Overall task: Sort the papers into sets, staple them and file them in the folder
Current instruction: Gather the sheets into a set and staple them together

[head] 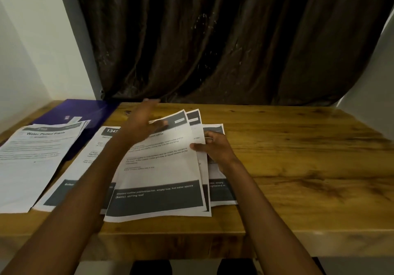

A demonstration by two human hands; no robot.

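A fanned stack of printed sheets (pixel 162 168) with dark bottom bands lies in the middle of the wooden table (pixel 298 157). My right hand (pixel 213 146) pinches the right edge of the top sheets, thumb on top. My left hand (pixel 142 121) hovers over the stack's upper left with fingers straight, blurred, holding nothing. Another sheet (pixel 93 151) headed with a number lies under my left forearm. A set titled "Water Potted Plants" (pixel 36 157) lies at the left, partly over a purple folder (pixel 85 112) at the back left. No stapler is in sight.
A dark brown curtain (pixel 234 40) hangs behind the table. White walls stand at the left and right. Bare wood shows on the right half of the table. The table's front edge runs just below the papers.
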